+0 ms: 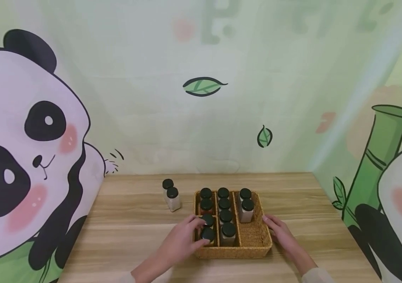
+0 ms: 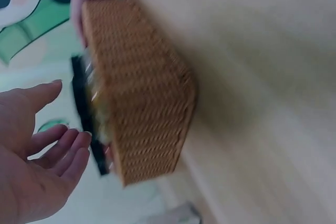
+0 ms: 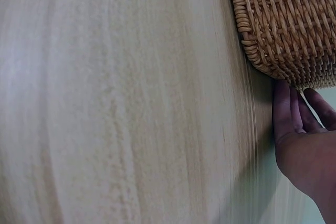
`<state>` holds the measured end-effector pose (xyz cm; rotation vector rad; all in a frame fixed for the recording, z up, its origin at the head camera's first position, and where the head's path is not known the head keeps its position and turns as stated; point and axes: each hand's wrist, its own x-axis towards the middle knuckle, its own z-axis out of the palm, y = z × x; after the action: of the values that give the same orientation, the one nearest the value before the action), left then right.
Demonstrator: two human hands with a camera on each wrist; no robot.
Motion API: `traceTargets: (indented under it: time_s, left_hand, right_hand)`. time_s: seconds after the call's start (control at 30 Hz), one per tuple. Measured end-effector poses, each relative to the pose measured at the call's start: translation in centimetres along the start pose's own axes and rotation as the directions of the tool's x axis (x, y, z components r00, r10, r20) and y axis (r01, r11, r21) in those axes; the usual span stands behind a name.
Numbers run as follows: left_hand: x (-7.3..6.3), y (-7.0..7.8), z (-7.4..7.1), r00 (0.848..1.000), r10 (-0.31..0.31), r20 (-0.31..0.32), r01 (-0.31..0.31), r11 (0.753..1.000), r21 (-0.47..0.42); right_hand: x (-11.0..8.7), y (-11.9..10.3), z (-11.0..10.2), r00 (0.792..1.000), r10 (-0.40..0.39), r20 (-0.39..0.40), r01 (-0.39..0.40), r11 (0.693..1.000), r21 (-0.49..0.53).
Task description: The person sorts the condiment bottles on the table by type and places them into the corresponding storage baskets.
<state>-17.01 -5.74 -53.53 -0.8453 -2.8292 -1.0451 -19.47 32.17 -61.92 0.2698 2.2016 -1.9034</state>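
Note:
A woven basket (image 1: 234, 252) with compartments holds several clear jars with black lids. My left hand (image 1: 182, 239) reaches over the basket's left edge, by two jars (image 1: 208, 235) in the front left compartment. In the left wrist view, the thumb and fingers of that hand (image 2: 39, 166) are spread and relaxed, with a gap between them and the dark lids (image 2: 84, 103). At the basket's right side is my right hand (image 1: 281, 231); in the right wrist view its fairly straight fingers (image 3: 282, 106) rest against the woven wall (image 3: 294, 19).
Two more black-lidded jars (image 1: 173, 201) stand on the wooden table (image 1: 133, 220) left of the basket. Several jars (image 1: 228, 232) line the middle compartment. Two jars (image 1: 246, 212) stand at the back of the right one. Behind the table hangs a panda-printed backdrop (image 1: 144, 98).

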Motion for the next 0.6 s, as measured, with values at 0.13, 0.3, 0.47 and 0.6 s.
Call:
traceTargets:
  time_s: [0.13,0.3,0.47,0.6]
  left_hand:
    - [0.9,-0.9,-2.3,0.993,-0.087,-0.078,0.087,0.996,-0.001]
    - [2.3,-3.6,-4.5,0.96,-0.172,-0.22,0.168,0.985,-0.039]
    - [3.4,-6.6,-4.9,0.926,-0.206,-0.317,0.206,0.978,-0.034]
    - [4.1,-8.4,-4.7,0.908,-0.252,-0.334,0.256,0.966,-0.033]
  right_hand:
    - [-0.1,0.1,0.0,1.0,-0.001,-0.002,0.001,1.0,0.008]
    - [-0.1,0.0,0.0,1.0,-0.005,0.003,0.005,1.0,0.024]
    - [-0.2,0.1,0.0,1.0,-0.008,0.001,0.008,0.999,0.031]
    - [-0.1,0.2,-0.1,1.0,-0.009,-0.005,0.009,1.0,0.028]
